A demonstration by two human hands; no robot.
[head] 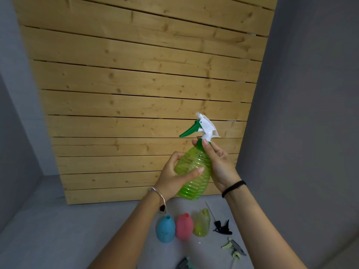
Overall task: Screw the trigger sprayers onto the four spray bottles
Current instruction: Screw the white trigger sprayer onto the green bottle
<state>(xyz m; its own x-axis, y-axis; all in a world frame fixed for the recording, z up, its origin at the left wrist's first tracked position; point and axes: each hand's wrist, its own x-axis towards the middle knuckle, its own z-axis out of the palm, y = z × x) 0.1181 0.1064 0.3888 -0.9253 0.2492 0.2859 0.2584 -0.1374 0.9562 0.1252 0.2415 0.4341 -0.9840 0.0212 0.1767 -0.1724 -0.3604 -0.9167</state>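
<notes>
The right hand (219,164) pinched the green collar (200,143) at the neck of the green bottle (192,171), thumb on the near side and fingertips curled round the far side; the left hand (174,175) was wrapped round the bottle's ribbed belly, thumb laid across the front, holding it tilted in the air in front of the slatted wooden panel (136,84); the white and green trigger sprayer (202,127) sat on top of the neck, its lever pointing left. I judged this to be the tightening of the first of four; whether the collar was fully home could not be told.

Below, on the grey floor (77,230), the blue bottle (165,229), pink bottle (184,227) and yellow bottle (202,223) stood side by side with open necks; the black sprayer (223,228), a pale green sprayer (234,248) and a third at the bottom edge (184,265) lay loose nearby.

The next move probably called for a last twist of the collar while the left hand resisted; then setting the bottle down and matching a loose sprayer to an open neck, dip tube first.
</notes>
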